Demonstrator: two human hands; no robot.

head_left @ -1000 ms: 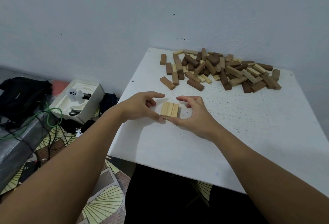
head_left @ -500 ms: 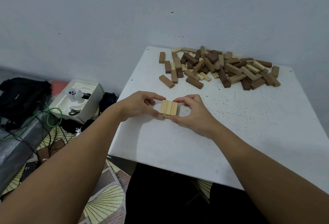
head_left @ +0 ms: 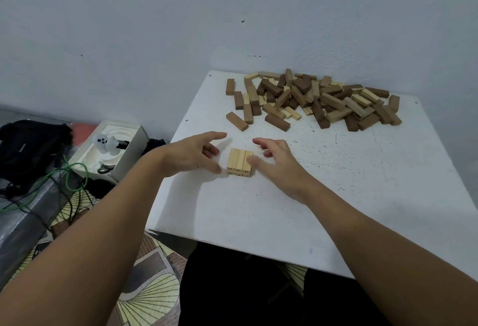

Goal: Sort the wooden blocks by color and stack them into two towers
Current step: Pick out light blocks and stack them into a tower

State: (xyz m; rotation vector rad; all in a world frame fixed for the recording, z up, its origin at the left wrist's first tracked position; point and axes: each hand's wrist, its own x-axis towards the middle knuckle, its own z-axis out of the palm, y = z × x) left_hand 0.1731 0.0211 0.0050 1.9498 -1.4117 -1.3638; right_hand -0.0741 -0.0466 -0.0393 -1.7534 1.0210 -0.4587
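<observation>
Head view: 3 light blocks [head_left: 240,160] are laid side by side on the bench [head_left: 336,196]. They are flanked by the left hand [head_left: 192,153] and right hand [head_left: 278,161], fingers spread apart, nothing gripped.

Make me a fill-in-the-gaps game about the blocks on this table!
1. The small stack between the two hands is made of ____ coloured blocks.
2. The top layer of that stack has ____ blocks side by side.
3. The big pile of blocks lies on the ____ table.
4. The left hand and right hand hold ____ blocks.

Missing words: light; three; white; no
</observation>
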